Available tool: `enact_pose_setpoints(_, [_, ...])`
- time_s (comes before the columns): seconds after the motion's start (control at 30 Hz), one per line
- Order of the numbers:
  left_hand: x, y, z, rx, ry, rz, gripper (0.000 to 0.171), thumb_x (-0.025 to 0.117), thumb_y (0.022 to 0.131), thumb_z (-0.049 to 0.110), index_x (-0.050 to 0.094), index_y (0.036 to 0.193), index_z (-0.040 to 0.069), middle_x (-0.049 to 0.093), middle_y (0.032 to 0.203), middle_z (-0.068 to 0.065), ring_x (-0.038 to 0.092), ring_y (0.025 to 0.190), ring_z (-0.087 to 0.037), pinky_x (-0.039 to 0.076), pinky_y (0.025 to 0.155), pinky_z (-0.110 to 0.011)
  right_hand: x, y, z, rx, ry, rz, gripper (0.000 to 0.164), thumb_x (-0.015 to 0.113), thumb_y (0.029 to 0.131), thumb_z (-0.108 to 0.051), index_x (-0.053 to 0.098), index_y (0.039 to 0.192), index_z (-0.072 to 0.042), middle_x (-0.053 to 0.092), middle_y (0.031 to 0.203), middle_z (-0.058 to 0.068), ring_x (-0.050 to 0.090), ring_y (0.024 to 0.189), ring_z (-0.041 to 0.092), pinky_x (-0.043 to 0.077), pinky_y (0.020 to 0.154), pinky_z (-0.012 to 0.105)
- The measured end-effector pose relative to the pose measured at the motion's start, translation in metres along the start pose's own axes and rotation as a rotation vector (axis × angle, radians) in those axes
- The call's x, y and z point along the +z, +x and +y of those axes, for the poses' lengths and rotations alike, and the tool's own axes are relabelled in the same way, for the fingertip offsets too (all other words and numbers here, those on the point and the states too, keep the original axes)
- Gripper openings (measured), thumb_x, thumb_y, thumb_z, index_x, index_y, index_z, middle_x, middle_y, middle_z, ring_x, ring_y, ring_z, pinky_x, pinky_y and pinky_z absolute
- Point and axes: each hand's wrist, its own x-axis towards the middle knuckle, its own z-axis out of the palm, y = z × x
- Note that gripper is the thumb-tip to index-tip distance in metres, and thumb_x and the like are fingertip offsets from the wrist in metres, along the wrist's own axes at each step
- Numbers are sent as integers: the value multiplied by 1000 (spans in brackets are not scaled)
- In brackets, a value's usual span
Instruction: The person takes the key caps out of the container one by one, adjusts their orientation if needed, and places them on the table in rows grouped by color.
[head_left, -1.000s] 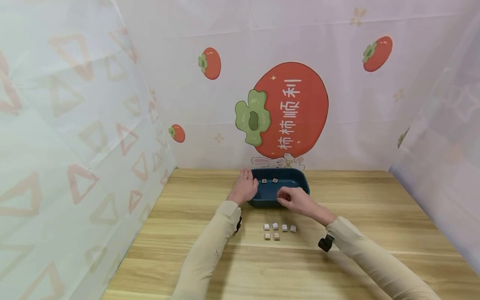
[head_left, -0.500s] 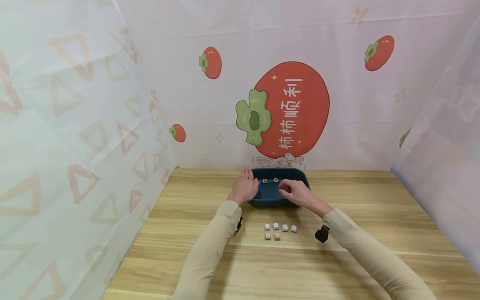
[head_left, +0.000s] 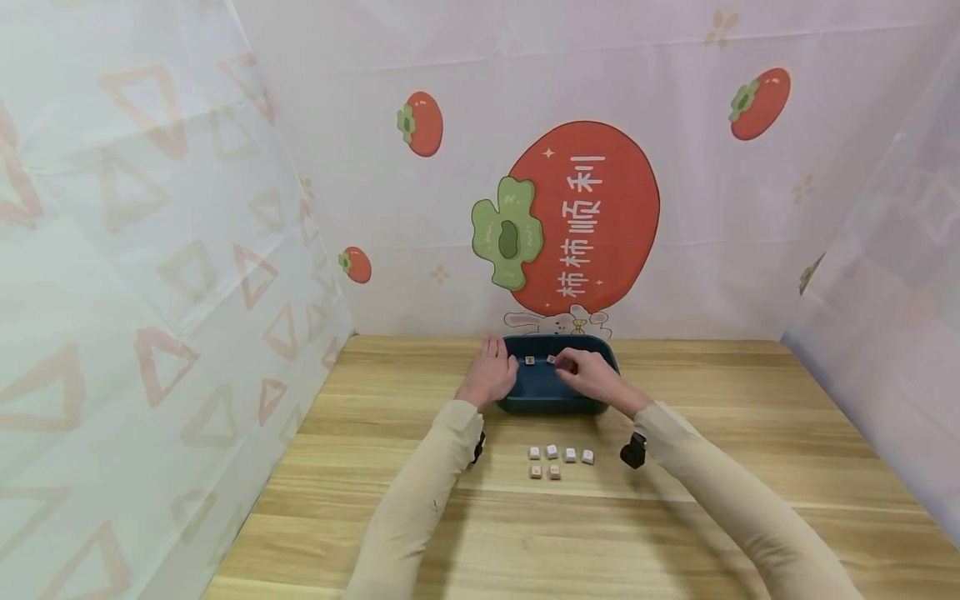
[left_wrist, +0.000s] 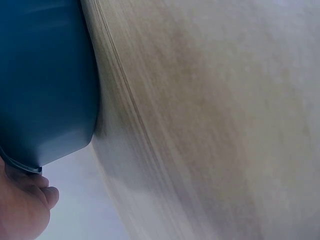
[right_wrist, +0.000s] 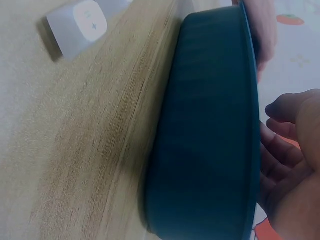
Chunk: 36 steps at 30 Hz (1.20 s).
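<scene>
A dark blue tray [head_left: 551, 407] stands near the back wall; its outer side [right_wrist: 205, 125] fills the middle of the right wrist view. Along its left rim lies my left hand [head_left: 489, 375], fingers stretched forward. My right hand [head_left: 594, 377] reaches over the tray's right part with loosely bent fingers; in the right wrist view a gap shows between thumb and forefinger, with nothing seen in it. Inside the tray, a small keycap [head_left: 529, 361] lies toward the back left. A second keycap [head_left: 551, 359] sits right at the right hand's fingertips, partly covered by them.
In front of the tray, several white keycaps [head_left: 570, 455] form a row on the wooden table [head_left: 360, 475]. Two pinkish keycaps [head_left: 536, 472] lie just nearer. Behind the table hangs a printed cloth [head_left: 420, 300], with another cloth [head_left: 187, 275] along the left side.
My right hand has moved from the tray's front rim farther back, over the inside, up to the second keycap. My left hand stays on the left rim.
</scene>
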Motion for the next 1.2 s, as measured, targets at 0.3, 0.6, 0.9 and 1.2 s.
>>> enact_pose_setpoints(0.3, [-2, -1, 0, -3, -2, -5, 64, 22, 106, 36, 17, 155, -4, 14, 164, -20, 9, 154, -31, 13, 125, -41, 11, 12, 11, 33, -16, -19, 25, 60, 94, -10, 66, 117, -2, 71, 94, 9, 55, 71, 16, 48, 66, 30])
enact_pose_setpoints(0.6, [-2, -1, 0, 13, 1, -2, 63, 21, 106, 35, 17, 154, -6, 14, 163, -22, 9, 154, -32, 13, 126, -41, 20, 25, 18, 75, -16, -35, 24, 60, 94, -9, 66, 116, -2, 71, 99, 12, 59, 75, 17, 52, 70, 32])
enact_pose_setpoints(0.9, [-4, -1, -1, 18, 10, 5, 64, 19, 106, 36, 19, 153, -7, 15, 163, -22, 10, 153, -32, 13, 125, -41, 23, 34, 25, 116, -13, -21, 22, 60, 93, -10, 66, 114, -5, 70, 93, 10, 59, 75, 17, 50, 67, 30])
enact_pose_setpoints(1.2, [-2, 0, -1, 10, 8, 6, 64, 21, 106, 36, 20, 154, -5, 16, 163, -21, 13, 153, -32, 17, 125, -42, 29, 40, 30, 120, -33, -48, 26, 59, 93, -10, 66, 117, -4, 70, 92, 11, 59, 73, 18, 50, 67, 32])
